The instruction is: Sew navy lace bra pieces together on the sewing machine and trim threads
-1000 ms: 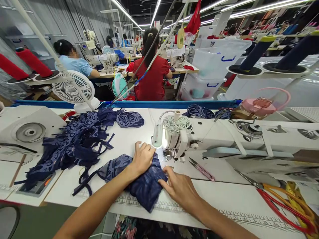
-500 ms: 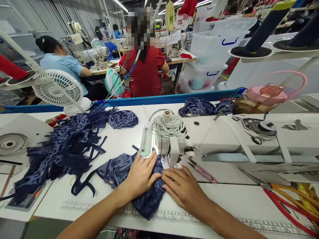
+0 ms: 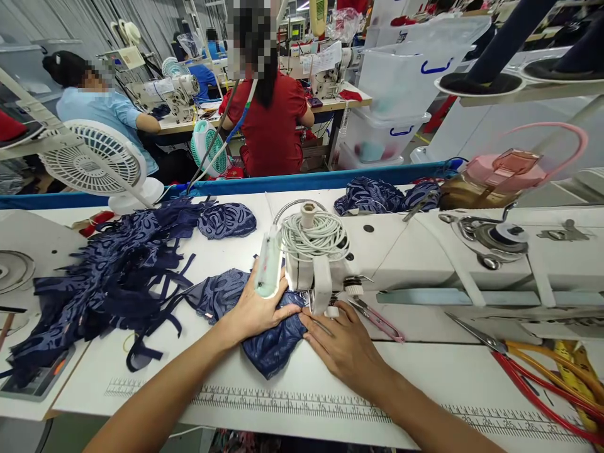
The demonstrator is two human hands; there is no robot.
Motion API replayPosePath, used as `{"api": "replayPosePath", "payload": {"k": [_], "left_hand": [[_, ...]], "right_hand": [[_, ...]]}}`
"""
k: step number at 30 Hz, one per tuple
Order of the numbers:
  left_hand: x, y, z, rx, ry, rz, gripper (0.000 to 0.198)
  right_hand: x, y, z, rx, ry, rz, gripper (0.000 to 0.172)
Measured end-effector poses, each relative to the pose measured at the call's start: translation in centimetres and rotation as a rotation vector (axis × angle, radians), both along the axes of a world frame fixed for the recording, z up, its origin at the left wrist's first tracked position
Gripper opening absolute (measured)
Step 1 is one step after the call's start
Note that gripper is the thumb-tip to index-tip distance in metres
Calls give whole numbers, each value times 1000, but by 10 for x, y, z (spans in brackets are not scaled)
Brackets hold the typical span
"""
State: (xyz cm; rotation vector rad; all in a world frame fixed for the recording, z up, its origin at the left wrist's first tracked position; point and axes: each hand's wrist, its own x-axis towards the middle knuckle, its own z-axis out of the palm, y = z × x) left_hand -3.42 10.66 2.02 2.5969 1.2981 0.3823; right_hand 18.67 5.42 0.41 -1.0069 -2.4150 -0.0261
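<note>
A navy patterned garment piece point(image 3: 274, 343) lies at the needle area of a white sewing machine point(image 3: 302, 267), with its lighter patterned part point(image 3: 221, 292) spread to the left. Flat on top of the fabric rests my left hand point(image 3: 255, 308), thumb stretched out to the right. Its fingertips are partly hidden behind a pale green clear guard point(image 3: 268, 267). My right hand point(image 3: 344, 343) pinches the right edge of the fabric between thumb and index finger, close to the presser foot. A dark thin streak at its fingers cannot be made out.
Navy garment pieces point(image 3: 117, 270) are heaped on the left; more navy pieces point(image 3: 372, 195) lie behind the machine. Pink-handled snips point(image 3: 380, 321) and red-handled scissors point(image 3: 523, 377) lie right. A ruler strip point(image 3: 283, 402) runs along the front. A white fan point(image 3: 94, 157) and two co-workers are beyond.
The fabric's lower end has moved up and towards the machine. My left hand has slid forward, its fingers now behind the guard. The camera view has shifted slightly.
</note>
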Motion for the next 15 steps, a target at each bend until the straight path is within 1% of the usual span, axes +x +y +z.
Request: {"api": "replayPosePath", "payload": {"k": [7, 11, 15], "left_hand": [[-6, 3, -1, -17, -10, 12, 43], [-13, 15, -3, -40, -17, 54, 52], [-13, 28, -4, -29, -51, 68, 54]], "right_hand": [[0, -4, 0, -6, -1, 8, 27], [0, -6, -3, -17, -39, 9, 30], [0, -6, -5, -17, -47, 12, 33]]}}
